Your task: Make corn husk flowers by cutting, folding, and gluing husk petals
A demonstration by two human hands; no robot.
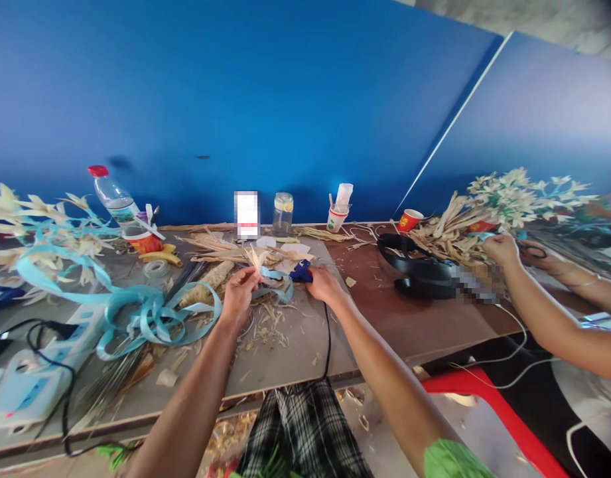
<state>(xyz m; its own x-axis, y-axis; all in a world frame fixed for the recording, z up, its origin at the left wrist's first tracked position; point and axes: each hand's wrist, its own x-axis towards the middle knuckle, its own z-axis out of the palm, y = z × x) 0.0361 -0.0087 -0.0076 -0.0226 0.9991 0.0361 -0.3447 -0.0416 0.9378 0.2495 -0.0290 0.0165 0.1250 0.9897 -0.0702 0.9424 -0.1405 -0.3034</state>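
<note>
While the left hand [238, 295] pinches a pale husk flower [256, 257] above the counter [280, 368], its fingers together near the base and the petals pointing up, the right hand [325, 284] is wrapped around a blue corded tool [301, 271] that looks like a glue gun, its front end turned toward the flower. Whether a finger presses a trigger cannot be told, and neither the tip nor any glue shows clearly. Good handling here would mean a light pinch low on the flower, since thin husk probably creases or splits easily, with the fingertips well clear of the tool's front, which may be hot. A light blue ribbon [285, 292] curls between the two hands; whether it touches the flower is hard to say, so it would be wise to hold the tool off it. Steadying both wrists close to the counter should make small, accurate movements easier. The black cable [328, 338] drops from the right hand over the counter's front edge, and a little slack there would prevent tugging. Loose husk scraps [268, 326] lie below the hands and could stick to anything tacky.
</note>
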